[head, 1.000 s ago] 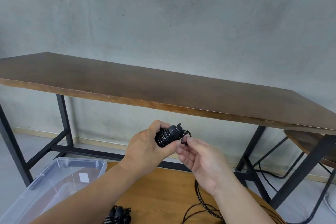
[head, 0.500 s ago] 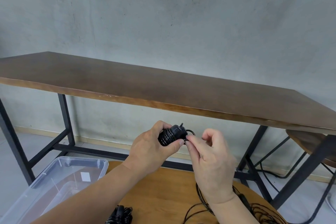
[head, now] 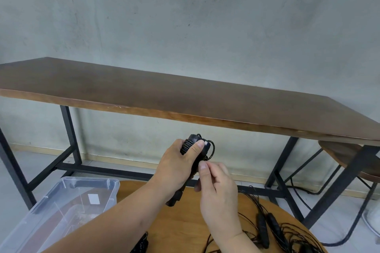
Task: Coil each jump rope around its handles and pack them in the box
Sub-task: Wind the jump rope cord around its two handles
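Coiled jump rope [head: 193, 147] is up in front of my chest, above the near edge of the round table [head: 185, 224]. Black cord is wound in tight turns around the paired handles; one handle end [head: 174, 198] sticks out below my palm.

Left hand [head: 174, 167] is wrapped around the bundle, thumb pressed flat across the top turns to stop them slipping. Right hand [head: 218, 193] is just beside it; thumb and forefinger are pinched together at the loose tail of cord [head: 211, 149], which loops out at the right of the bundle. I cannot see the cord itself between those fingers.

Handling, as I judge it: light, thin cord, springy, likely smooth enough to unwind if the thumb lifts. Best hold is across the windings, not by the bare handle end. The tail probably needs tucking under a turn before I let go.

The clear plastic box [head: 61, 207] sits low at my left, lid off. More jump ropes [head: 273, 230] lie tangled and uncoiled on the table at my right, and another dark coiled bundle [head: 141, 244] shows partly at the bottom edge.

Beyond: a long wooden bench [head: 164, 96] on a black frame, a stool [head: 349, 154] at right.
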